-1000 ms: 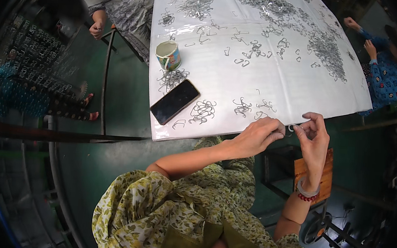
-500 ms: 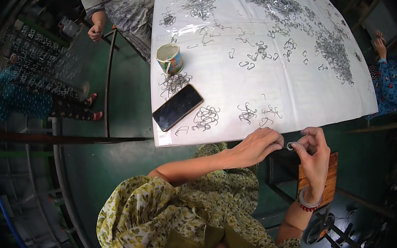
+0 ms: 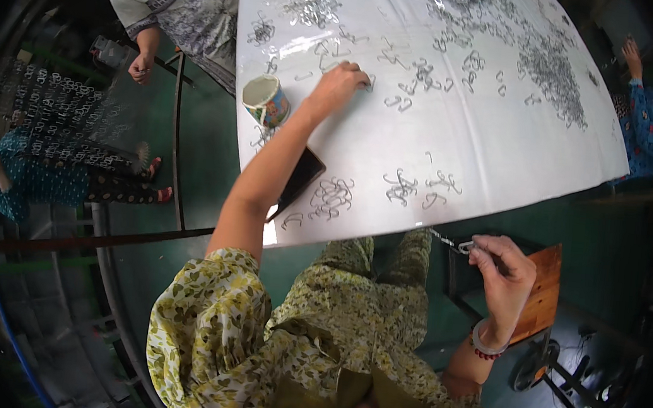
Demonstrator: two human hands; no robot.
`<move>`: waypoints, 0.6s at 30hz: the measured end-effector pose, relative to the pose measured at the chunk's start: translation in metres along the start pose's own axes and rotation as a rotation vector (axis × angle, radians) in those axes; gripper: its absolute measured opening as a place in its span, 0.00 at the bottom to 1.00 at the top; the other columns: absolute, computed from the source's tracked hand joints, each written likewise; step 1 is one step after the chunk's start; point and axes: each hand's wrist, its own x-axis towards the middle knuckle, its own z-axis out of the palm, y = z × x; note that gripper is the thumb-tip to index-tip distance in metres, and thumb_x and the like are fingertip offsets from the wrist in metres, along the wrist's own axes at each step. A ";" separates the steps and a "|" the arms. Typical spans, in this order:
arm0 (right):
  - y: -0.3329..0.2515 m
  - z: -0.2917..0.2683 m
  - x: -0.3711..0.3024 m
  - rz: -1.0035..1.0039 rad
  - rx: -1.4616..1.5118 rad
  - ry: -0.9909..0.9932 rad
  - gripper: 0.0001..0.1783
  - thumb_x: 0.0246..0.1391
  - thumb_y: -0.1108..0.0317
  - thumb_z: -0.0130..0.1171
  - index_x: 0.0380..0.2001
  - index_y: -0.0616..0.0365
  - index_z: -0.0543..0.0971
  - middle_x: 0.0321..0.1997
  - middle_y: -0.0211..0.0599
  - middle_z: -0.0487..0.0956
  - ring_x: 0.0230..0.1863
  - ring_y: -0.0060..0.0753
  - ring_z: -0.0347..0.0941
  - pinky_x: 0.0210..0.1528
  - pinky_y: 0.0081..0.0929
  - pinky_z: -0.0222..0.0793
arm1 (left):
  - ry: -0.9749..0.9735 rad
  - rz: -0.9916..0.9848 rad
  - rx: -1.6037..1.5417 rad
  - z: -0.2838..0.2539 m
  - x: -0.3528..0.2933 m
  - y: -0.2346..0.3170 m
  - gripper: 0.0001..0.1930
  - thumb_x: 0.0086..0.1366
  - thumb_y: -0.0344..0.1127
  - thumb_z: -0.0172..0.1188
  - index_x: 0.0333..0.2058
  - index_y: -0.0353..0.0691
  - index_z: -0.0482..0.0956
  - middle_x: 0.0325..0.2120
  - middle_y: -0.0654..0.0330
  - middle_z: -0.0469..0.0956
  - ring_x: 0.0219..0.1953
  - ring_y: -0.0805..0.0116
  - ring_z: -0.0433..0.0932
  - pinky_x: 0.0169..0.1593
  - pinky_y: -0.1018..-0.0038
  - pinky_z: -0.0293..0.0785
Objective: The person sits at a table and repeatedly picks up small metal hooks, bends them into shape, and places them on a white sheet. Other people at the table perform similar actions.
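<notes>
My left arm stretches over the white-topped table [image 3: 369, 165]. My left hand [image 3: 340, 89] is closed, its fingertips pinching a bent wire hook [image 3: 370, 83] at the table surface. Just off the table's near edge, my right hand [image 3: 505, 272] holds another metal hook [image 3: 464, 247] between thumb and fingers. Small clusters of hooks [image 3: 332, 198] lie along the near edge. Loose hooks [image 3: 425, 74] are scattered beyond my left hand. Under my left forearm, a dark phone [image 3: 303, 175] is partly hidden.
A colourful cup [image 3: 265, 101] stands at the table's left side. Large heaps of hooks [image 3: 551, 76] spread over the far right. One person [image 3: 195, 18] stands at the far left, another [image 3: 647, 131] at the right. A wooden stool [image 3: 540, 293] is beside my right hand.
My left hand has left my right hand and reached forward and left over the table to a hook. My right hand stays near the table edge, still holding its hook.
</notes>
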 end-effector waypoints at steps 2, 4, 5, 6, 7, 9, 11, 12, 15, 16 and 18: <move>-0.001 -0.002 -0.002 0.037 -0.077 -0.010 0.10 0.41 0.85 0.61 0.31 0.69 0.79 0.26 0.37 0.79 0.27 0.21 0.74 0.31 0.15 0.68 | -0.033 0.030 0.056 0.001 -0.007 0.000 0.05 0.57 0.31 0.56 0.32 0.40 0.79 0.33 0.58 0.76 0.39 0.57 0.73 0.42 0.65 0.73; 0.004 0.002 -0.003 0.035 -0.005 0.066 0.10 0.41 0.85 0.62 0.31 0.68 0.79 0.28 0.36 0.80 0.30 0.22 0.77 0.34 0.16 0.69 | 0.002 0.058 0.138 0.002 -0.011 0.001 0.05 0.58 0.32 0.55 0.31 0.38 0.76 0.33 0.57 0.75 0.39 0.56 0.72 0.42 0.65 0.73; 0.004 0.002 -0.003 0.031 -0.014 0.071 0.10 0.42 0.84 0.63 0.31 0.68 0.78 0.29 0.35 0.80 0.33 0.23 0.78 0.36 0.16 0.70 | 0.028 0.059 0.125 0.003 -0.015 0.004 0.05 0.59 0.30 0.54 0.33 0.36 0.73 0.34 0.54 0.75 0.40 0.54 0.72 0.41 0.63 0.72; 0.007 0.002 -0.005 0.043 0.000 0.098 0.09 0.42 0.84 0.63 0.30 0.68 0.78 0.29 0.35 0.81 0.32 0.22 0.77 0.36 0.16 0.71 | 0.071 -0.021 0.060 0.005 -0.021 0.009 0.05 0.59 0.29 0.54 0.33 0.36 0.73 0.34 0.53 0.75 0.39 0.53 0.73 0.41 0.63 0.72; 0.008 0.003 -0.006 0.034 -0.002 0.105 0.08 0.42 0.84 0.63 0.30 0.68 0.79 0.29 0.35 0.81 0.32 0.22 0.77 0.36 0.16 0.70 | 0.120 -0.106 0.004 -0.002 -0.027 0.018 0.04 0.59 0.28 0.53 0.33 0.35 0.73 0.33 0.52 0.74 0.39 0.53 0.73 0.41 0.63 0.72; 0.010 0.002 -0.009 0.011 -0.010 0.125 0.08 0.42 0.83 0.63 0.30 0.68 0.79 0.28 0.35 0.81 0.31 0.21 0.77 0.36 0.15 0.70 | 0.174 -0.173 -0.120 -0.005 -0.041 0.037 0.04 0.59 0.26 0.52 0.34 0.35 0.72 0.33 0.50 0.74 0.38 0.51 0.73 0.41 0.62 0.71; 0.008 0.003 -0.012 -0.030 -0.006 0.122 0.08 0.42 0.83 0.63 0.30 0.68 0.79 0.28 0.34 0.81 0.31 0.20 0.76 0.35 0.14 0.70 | 0.144 -0.109 -0.231 -0.009 -0.064 0.070 0.06 0.58 0.24 0.50 0.36 0.36 0.71 0.32 0.48 0.74 0.37 0.49 0.74 0.42 0.63 0.71; 0.009 0.003 -0.013 -0.017 -0.008 0.132 0.08 0.43 0.83 0.63 0.30 0.68 0.79 0.28 0.34 0.81 0.30 0.19 0.76 0.35 0.14 0.70 | 0.068 -0.002 -0.297 -0.007 -0.074 0.086 0.06 0.58 0.24 0.50 0.36 0.36 0.71 0.31 0.49 0.74 0.38 0.50 0.75 0.43 0.63 0.71; 0.012 0.005 -0.018 0.030 0.030 0.149 0.07 0.44 0.83 0.62 0.31 0.67 0.80 0.29 0.33 0.81 0.30 0.18 0.75 0.34 0.14 0.69 | -0.169 0.013 -0.376 -0.014 -0.083 0.132 0.05 0.58 0.30 0.56 0.32 0.37 0.76 0.30 0.49 0.75 0.37 0.51 0.76 0.42 0.63 0.72; 0.013 0.005 -0.018 0.055 0.066 0.154 0.07 0.45 0.82 0.62 0.31 0.67 0.80 0.29 0.32 0.81 0.29 0.17 0.74 0.34 0.14 0.69 | -0.218 -0.006 -0.397 -0.016 -0.078 0.136 0.06 0.58 0.33 0.58 0.32 0.37 0.78 0.29 0.49 0.76 0.35 0.51 0.76 0.41 0.62 0.72; 0.013 0.008 -0.020 0.076 0.124 0.165 0.06 0.47 0.81 0.62 0.31 0.66 0.80 0.29 0.31 0.81 0.28 0.16 0.73 0.33 0.13 0.69 | -0.059 -0.129 -0.294 -0.016 -0.057 0.118 0.08 0.57 0.36 0.59 0.29 0.37 0.79 0.29 0.49 0.77 0.34 0.50 0.76 0.40 0.62 0.73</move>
